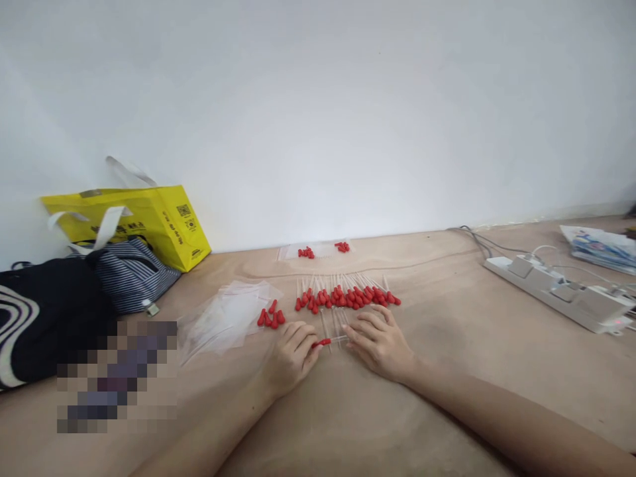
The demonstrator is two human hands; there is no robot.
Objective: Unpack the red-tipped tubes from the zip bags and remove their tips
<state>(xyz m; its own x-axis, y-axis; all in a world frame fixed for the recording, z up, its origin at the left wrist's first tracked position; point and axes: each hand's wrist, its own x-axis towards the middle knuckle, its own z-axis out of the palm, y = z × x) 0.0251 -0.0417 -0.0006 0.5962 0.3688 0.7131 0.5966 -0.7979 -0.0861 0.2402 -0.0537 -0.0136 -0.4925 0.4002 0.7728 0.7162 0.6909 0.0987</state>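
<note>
Between my two hands lies a dropper, level and crosswise. My left hand (292,356) pinches its red rubber bulb (322,342), while the fingers of my right hand (380,346) close on its thin clear tube (338,338). The bulb and the tube meet end to end; how deep the tube sits in the bulb is too small to tell. Just beyond my hands is a row of droppers with red bulbs (355,298), tubes pointing away. A few bare clear tubes (325,323) lie in front of that row. Several loose red bulbs (273,317) rest left of my left hand.
A stack of clear plastic bags (233,315) spreads on the left of the wooden table (318,424). Filled bags (322,253) lie by the wall. A yellow bag (183,225), striped pouch (134,271) and black bag (54,318) stand left. A power strip (561,295) is right.
</note>
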